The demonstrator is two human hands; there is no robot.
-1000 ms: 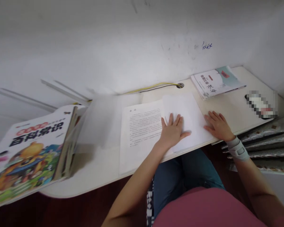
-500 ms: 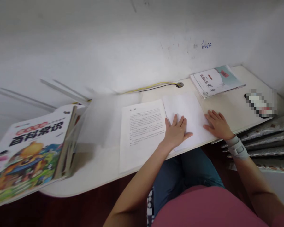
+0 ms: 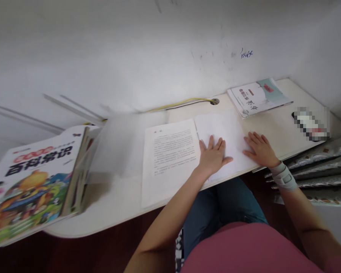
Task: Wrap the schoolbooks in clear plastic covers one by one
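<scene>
Compared with the frame one second earlier, the left hand [image 3: 213, 155] has shifted rightward across the blank page [image 3: 221, 125], away from the printed page [image 3: 170, 155]; the seam between the two pages and the right ends of the upper printed lines, previously covered, are now exposed. The left hand lies palm down on the blank page, fingers extended and moderately spread, thumb pointing right, gripping nothing. The right hand [image 3: 261, 149] has kept its position at the right edge of the blank page; its fingers are extended, slightly parted and without a grip. Whether its fingertips overlap the page edge cannot be determined. Both pages lie flat, side by side, on the bench [image 3: 122, 212], near its front edge. The left hand and forearm conceal the lower part of the seam, so any binding there cannot be confirmed. The printed characters are too small to read. The illustrated book [image 3: 39, 185] is cut off by the left frame border. Pixelation obscures the dark-edged object [image 3: 311, 125] at the right.
</scene>
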